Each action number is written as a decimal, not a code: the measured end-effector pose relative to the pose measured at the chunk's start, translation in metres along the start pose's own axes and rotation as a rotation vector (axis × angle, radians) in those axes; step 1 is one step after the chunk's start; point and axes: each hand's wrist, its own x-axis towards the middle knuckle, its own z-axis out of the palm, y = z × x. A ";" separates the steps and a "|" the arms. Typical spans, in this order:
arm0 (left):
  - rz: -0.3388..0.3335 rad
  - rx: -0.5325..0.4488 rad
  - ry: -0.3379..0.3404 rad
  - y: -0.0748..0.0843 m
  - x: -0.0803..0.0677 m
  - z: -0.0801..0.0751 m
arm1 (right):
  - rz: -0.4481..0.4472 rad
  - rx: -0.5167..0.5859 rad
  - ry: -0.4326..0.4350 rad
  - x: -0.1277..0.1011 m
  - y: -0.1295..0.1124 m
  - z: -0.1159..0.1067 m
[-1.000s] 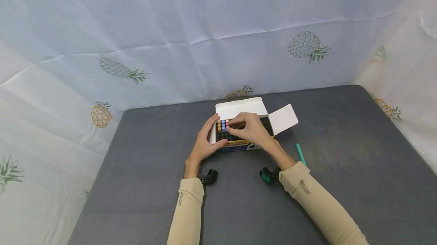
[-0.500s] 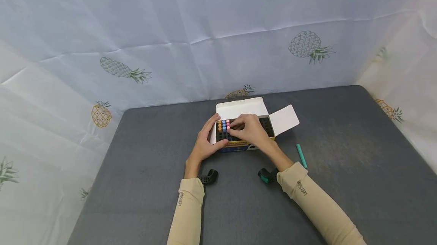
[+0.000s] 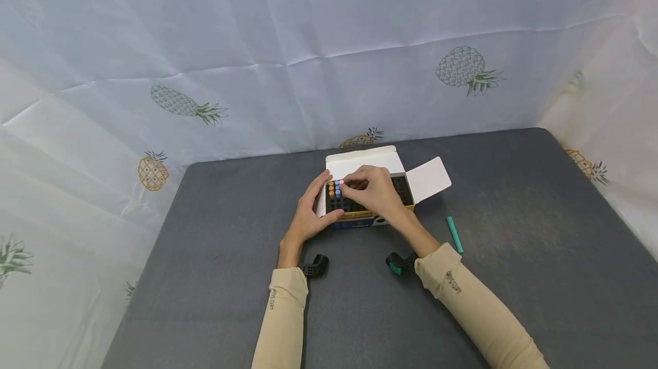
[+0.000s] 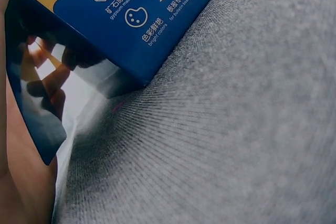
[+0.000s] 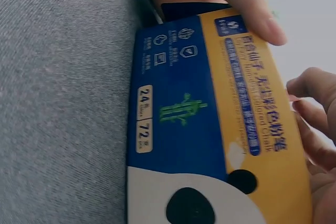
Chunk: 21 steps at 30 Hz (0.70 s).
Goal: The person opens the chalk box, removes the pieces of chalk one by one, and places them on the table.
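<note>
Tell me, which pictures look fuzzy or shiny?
Left wrist view: the chalk box is so close that its shiny blue side mirrors fingers, and the grey mat blurs. Right wrist view: printed text is sharp, fingertips soft. Head view: evenly lit, edges bent.

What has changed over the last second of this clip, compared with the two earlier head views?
The right hand has shifted slightly toward the far edge of the chalk box, its fingertips now at the pink chalk in the back row. Nothing was visibly lifted out or released. The left hand still steadies the box's left end, and the teal chalk stick lies where it did on the table.
</note>
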 end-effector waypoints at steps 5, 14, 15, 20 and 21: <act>-0.001 0.002 -0.002 0.000 0.000 -0.001 | 0.027 -0.002 -0.026 0.000 0.001 0.003; -0.003 0.016 0.003 0.001 0.001 0.001 | 0.013 0.061 0.047 0.001 -0.007 -0.008; -0.004 0.016 0.002 0.001 0.001 0.001 | 0.015 0.067 0.056 0.001 -0.009 -0.010; -0.005 0.008 0.001 0.000 0.000 0.000 | 0.029 0.108 0.078 -0.001 -0.019 -0.018; -0.004 0.013 0.002 0.000 0.000 0.000 | 0.029 0.111 0.077 -0.002 -0.020 -0.019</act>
